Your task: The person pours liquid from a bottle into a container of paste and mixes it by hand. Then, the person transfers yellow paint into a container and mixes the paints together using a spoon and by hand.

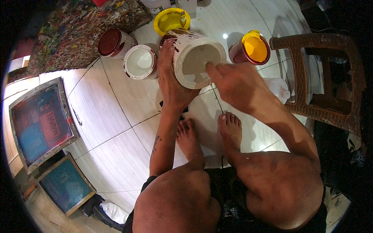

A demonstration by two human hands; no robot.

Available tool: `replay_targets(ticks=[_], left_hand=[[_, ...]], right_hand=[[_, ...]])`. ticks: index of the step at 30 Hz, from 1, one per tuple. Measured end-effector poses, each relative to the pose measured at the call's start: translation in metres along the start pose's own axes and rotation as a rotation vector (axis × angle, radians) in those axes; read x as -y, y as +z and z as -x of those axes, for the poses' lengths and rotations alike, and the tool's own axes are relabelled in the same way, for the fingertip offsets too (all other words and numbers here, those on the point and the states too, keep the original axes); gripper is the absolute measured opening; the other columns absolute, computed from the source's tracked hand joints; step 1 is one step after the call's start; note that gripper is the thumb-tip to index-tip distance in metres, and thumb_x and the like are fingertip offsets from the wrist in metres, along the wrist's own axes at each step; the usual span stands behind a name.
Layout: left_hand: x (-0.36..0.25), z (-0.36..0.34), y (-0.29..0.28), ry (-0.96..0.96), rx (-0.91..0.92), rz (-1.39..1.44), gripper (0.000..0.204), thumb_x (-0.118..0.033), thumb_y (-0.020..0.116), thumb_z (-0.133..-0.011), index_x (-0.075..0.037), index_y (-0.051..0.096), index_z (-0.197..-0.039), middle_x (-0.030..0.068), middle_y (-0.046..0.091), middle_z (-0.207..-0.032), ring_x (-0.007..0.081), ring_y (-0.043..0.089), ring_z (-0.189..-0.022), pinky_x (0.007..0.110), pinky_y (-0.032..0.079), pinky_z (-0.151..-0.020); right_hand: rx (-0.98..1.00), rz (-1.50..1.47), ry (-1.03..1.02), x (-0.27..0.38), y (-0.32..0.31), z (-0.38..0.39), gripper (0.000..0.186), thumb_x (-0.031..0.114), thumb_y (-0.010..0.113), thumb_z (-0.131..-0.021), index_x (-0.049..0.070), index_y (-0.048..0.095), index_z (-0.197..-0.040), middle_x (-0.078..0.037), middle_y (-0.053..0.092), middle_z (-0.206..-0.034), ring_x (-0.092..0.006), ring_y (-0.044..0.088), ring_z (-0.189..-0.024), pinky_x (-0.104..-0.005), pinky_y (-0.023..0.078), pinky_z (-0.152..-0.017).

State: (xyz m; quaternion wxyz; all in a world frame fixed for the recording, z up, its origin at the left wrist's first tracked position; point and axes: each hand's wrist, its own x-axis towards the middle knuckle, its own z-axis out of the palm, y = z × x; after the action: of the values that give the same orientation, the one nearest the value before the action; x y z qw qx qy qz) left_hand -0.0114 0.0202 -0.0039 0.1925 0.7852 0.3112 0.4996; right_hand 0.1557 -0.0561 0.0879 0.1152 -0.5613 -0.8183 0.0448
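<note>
You had the white bucket [182, 43] tipped, its round mouth turned toward you, above the floor tiles [116, 151] between the tub of white paint [152, 73] and the can of yellow paint [236, 53]. Dark brown smears and drips streaked its outer wall near the far end; the rim was off-white, and the inside looked dull grey. Your left hand [173, 83] gripped the bucket's side, thumb and fingers spread along it. Your right hand [235, 79] had its fingers curled at the mouth; whether they pinched anything, I couldn't tell.
</note>
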Motion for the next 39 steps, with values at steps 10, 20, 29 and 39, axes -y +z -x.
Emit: replay_targets(ticks=[10,20,29,39], left_hand=[[-0.006,-0.011,-0.005,0.078,-0.053,-0.055,0.102,-0.022,0.092,-0.063,-0.003,0.034,-0.144,0.0252,0.045,-0.146,0.0440,0.044,-0.135,0.056,0.032,-0.115],[-0.005,-0.010,-0.007,0.131,-0.041,-0.065,0.096,-0.021,0.090,-0.066,-0.003,0.036,-0.142,0.0259,0.046,-0.145,0.0445,0.045,-0.134,0.058,0.031,-0.115],[-0.012,-0.016,-0.006,0.130,-0.049,-0.019,0.095,-0.022,0.090,-0.067,-0.003,0.035,-0.143,0.0253,0.045,-0.146,0.0439,0.045,-0.136,0.059,0.030,-0.115],[-0.010,-0.019,-0.016,0.143,-0.067,-0.047,0.098,-0.023,0.091,-0.066,-0.003,0.034,-0.143,0.0253,0.045,-0.146,0.0436,0.044,-0.136,0.059,0.031,-0.115]], right_hand=[[0.095,0.254,-0.077,0.005,-0.021,-0.004,0.043,0.009,0.064,-0.076,-0.004,0.063,-0.117,-0.007,0.063,-0.083,-0.0214,0.067,-0.074,-0.0328,0.054,-0.062],[0.188,0.363,-0.115,0.005,-0.034,-0.014,0.041,0.011,0.065,-0.076,-0.005,0.065,-0.113,-0.007,0.065,-0.083,-0.0215,0.068,-0.077,-0.0327,0.055,-0.066],[0.062,0.344,-0.177,0.001,-0.041,-0.015,0.039,0.011,0.065,-0.076,-0.004,0.064,-0.112,-0.006,0.064,-0.083,-0.0221,0.068,-0.076,-0.0339,0.055,-0.064],[0.040,0.227,-0.162,0.003,-0.040,-0.015,0.040,0.010,0.065,-0.075,-0.002,0.064,-0.113,-0.005,0.062,-0.081,-0.0198,0.067,-0.074,-0.0328,0.054,-0.061]])
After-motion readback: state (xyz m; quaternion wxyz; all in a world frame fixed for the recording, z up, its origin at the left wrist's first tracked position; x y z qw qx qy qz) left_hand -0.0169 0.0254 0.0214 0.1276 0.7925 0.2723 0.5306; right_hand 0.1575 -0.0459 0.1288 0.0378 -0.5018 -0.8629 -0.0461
